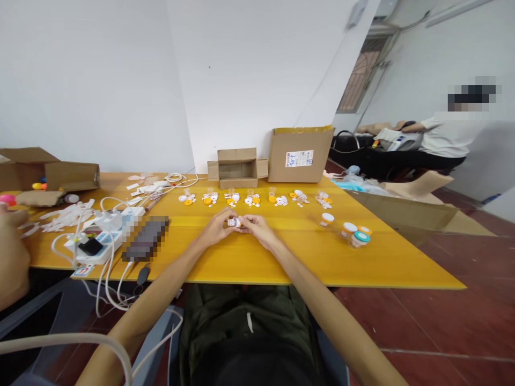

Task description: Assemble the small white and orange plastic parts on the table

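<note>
Above the front middle of the table, my left hand (218,226) is closed around one side of a small plastic jar (234,222). The jar shows a white surface with dark marks; the rest of it is covered by fingers. My right hand (260,229) grips it from the other side, fingers pressed together. Behind my hands runs a row of small piles, each with white round pieces (280,201), an orange lid (207,201) and a clear jar (272,191). To the right stand several capped jars, one with a white lid (327,217) and one with a teal lid (361,237).
An open cardboard box (237,182) and a taller closed carton (301,155) stand against the wall. Left lie a phone (147,238), a power strip (100,244) and tangled white cables. Another person's arm (12,257) reaches in far left; a person in white (446,136) sits back right.
</note>
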Motion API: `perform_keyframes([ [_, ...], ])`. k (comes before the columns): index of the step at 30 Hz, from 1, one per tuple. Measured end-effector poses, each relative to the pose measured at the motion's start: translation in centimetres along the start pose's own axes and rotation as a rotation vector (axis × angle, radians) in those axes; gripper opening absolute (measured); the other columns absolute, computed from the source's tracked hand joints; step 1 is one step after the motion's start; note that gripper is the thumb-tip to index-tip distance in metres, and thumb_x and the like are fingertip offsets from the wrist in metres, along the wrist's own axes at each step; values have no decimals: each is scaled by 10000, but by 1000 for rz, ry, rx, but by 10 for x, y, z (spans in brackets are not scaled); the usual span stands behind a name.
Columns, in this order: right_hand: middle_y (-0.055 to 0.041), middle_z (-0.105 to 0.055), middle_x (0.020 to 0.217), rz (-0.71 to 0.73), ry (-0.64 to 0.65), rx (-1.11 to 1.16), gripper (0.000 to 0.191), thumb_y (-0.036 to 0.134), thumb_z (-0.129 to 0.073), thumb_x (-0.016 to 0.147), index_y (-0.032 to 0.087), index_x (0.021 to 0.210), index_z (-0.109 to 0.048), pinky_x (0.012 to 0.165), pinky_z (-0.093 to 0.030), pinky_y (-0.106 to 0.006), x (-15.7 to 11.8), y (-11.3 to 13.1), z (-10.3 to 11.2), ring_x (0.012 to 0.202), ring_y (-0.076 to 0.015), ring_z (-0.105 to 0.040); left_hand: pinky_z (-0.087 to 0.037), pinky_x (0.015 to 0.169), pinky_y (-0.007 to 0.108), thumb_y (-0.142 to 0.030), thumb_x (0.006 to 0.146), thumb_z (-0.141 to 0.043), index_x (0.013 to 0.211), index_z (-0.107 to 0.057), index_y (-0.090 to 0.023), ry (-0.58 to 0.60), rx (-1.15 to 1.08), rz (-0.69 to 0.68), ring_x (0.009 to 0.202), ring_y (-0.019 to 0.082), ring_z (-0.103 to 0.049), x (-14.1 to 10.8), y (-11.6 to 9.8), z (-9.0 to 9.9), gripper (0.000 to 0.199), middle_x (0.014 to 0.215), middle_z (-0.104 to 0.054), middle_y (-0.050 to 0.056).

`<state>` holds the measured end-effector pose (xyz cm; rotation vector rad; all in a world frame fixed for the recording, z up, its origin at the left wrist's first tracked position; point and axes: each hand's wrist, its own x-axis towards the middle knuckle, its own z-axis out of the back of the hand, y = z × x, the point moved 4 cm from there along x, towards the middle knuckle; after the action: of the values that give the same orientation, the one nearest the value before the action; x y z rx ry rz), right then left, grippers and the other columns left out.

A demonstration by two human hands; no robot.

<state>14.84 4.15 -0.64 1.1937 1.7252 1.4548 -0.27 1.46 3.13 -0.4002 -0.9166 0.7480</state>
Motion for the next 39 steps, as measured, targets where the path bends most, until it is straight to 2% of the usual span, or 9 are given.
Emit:
perform_keyframes([
  [11, -27, -737, 714, 12, 3, -61, 558, 711, -835, 535, 184, 702, -759, 715, -568, -293, 0, 1, -1, 653, -148, -657, -510, 881, 336, -296, 855, -707, 997, -642, -205, 7, -17, -56, 948, 209, -641, -1, -1, -1, 181, 1008, -688, 59],
  [18, -43, -732, 710, 40, 48, -79, 563, 725, -783, 624, 174, 734, -764, 756, -581, -330, 0, 0, -2, 706, -180, -683, -519, 829, 307, -305, 834, -718, 991, -646, -206, -18, 69, 29, 875, 186, -644, -1, 1, -1, 199, 957, -700, 29],
  [28, -48, -747, 802, 32, 82, -47, 476, 623, -839, 628, 193, 828, -793, 808, -573, -314, -1, 1, -2, 774, -165, -678, -522, 811, 289, -259, 816, -708, 945, -652, -211, -57, 73, 60, 860, 177, -649, 0, -2, 2, 149, 912, -705, 11],
  [39, -37, -751, 785, 18, 39, -51, 488, 632, -864, 572, 199, 784, -787, 758, -546, -308, 0, 0, 1, 730, -163, -660, -536, 840, 306, -297, 815, -739, 1002, -670, -216, -44, 27, 27, 907, 192, -673, 0, -1, 1, 216, 978, -723, 30],
])
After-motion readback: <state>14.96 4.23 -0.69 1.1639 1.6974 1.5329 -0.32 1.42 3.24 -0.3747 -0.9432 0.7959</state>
